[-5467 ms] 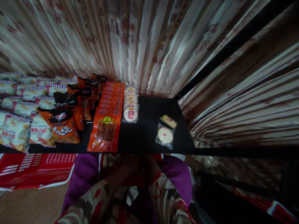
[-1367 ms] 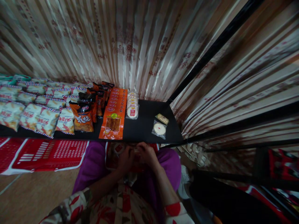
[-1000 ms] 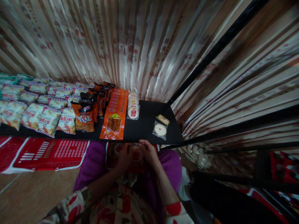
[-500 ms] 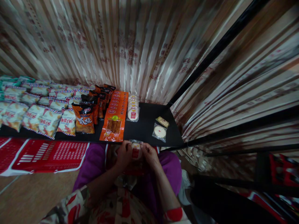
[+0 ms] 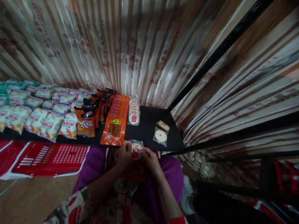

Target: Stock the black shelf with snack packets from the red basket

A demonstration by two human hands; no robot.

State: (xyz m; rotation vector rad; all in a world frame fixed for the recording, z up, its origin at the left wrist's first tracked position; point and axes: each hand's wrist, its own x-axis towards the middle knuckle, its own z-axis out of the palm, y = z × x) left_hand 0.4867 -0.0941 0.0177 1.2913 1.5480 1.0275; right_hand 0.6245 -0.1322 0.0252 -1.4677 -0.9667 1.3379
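A round white rice cracker in a clear packet with a red label (image 5: 136, 148) is pinched between both my hands at the front edge of the black shelf (image 5: 144, 132). My left hand (image 5: 123, 154) grips its left side and my right hand (image 5: 149, 157) its right side, both closed on it. Further back on the shelf a row of the same cracker packets (image 5: 134, 112) runs towards the curtain. Beside that row lies a line of orange snack packets (image 5: 115, 123).
Two small clear-wrapped pastries (image 5: 161, 135) lie at the shelf's right end. Orange-black chip bags (image 5: 85, 122) and many white striped bags (image 5: 35, 115) fill the left. A red plastic basket (image 5: 46, 155) sits below. Striped curtains and a black post (image 5: 224, 46) close in the back and right.
My hands rose from my lap, where they held something low, and brought the cracker packet up to the shelf's front edge. The view shifted slightly.
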